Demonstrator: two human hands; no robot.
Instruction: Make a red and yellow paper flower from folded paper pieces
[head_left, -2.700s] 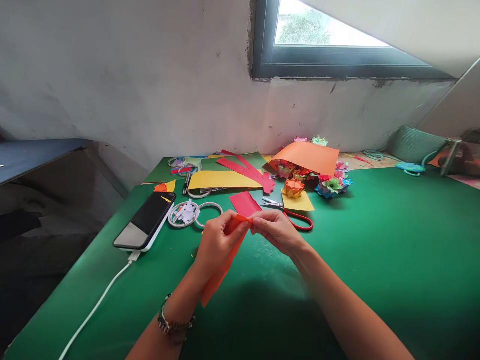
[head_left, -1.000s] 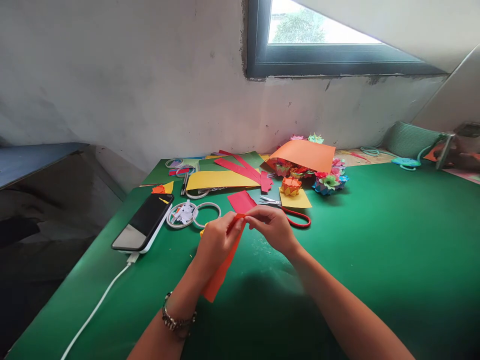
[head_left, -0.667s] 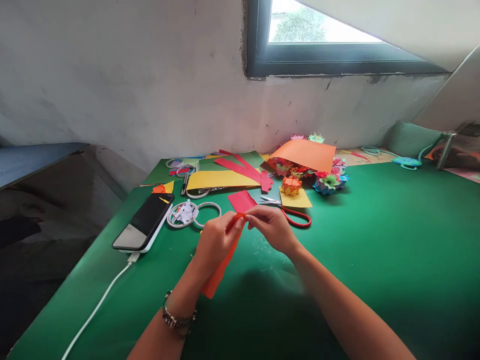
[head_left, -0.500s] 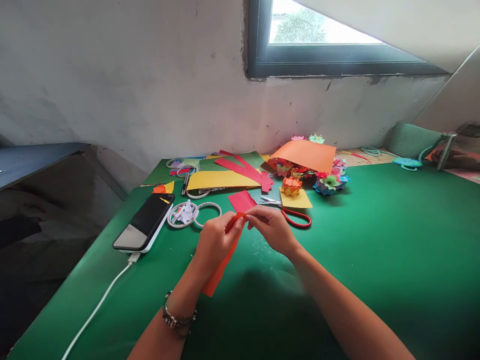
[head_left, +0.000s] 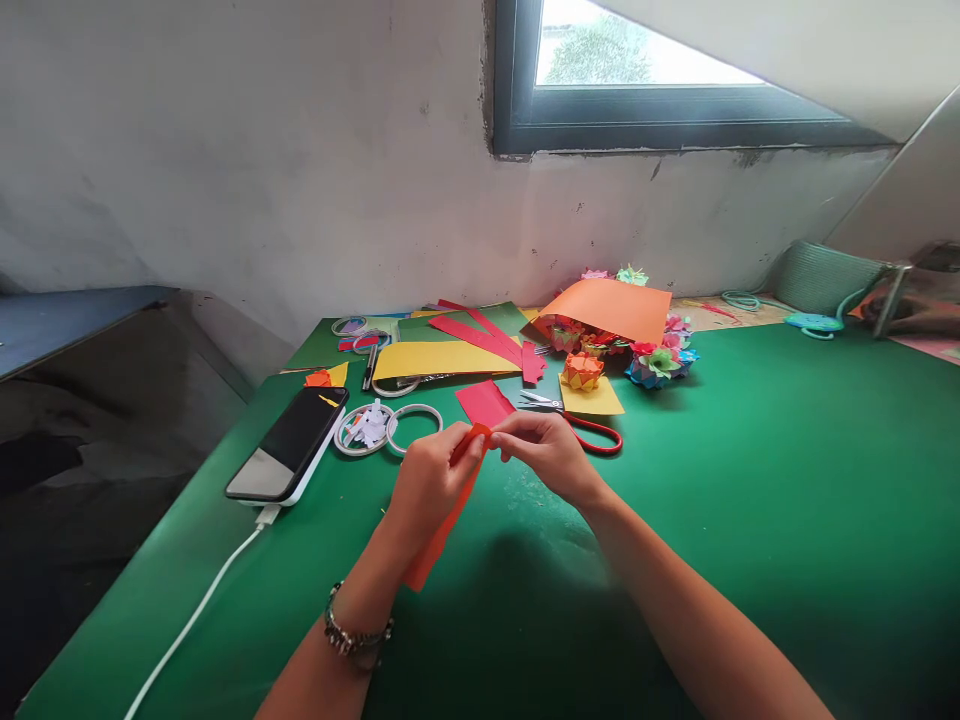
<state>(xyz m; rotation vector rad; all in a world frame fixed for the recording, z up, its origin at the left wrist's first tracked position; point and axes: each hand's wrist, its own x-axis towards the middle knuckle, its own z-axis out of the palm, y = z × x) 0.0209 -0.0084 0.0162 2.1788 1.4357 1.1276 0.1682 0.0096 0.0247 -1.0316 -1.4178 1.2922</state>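
Observation:
An orange paper strip [head_left: 442, 537] slants down from between my hands, passing behind my left wrist. My left hand [head_left: 436, 475] is closed round the strip near its upper end. At that same end the fingertips of my right hand [head_left: 546, 455] pinch the paper. Just behind my hands lies a red paper piece [head_left: 484, 402]. Scissors with red handles [head_left: 600, 436] rest beyond my right hand, their blades partly open. An orange paper flower [head_left: 583, 371] sits on a yellow paper square [head_left: 604, 397].
On the green table [head_left: 787, 480], a phone [head_left: 289, 445] with a white cable lies left. Tape rings [head_left: 415, 430], one with white scraps, stand beside it. Yellow paper [head_left: 442, 360] and red strips [head_left: 480, 338] lie behind. Paper flowers [head_left: 660, 362] and an orange sheet [head_left: 619, 308] are back right.
My right hand has shifted very slightly at the strip's upper end. Both hands keep their hold on the orange paper.

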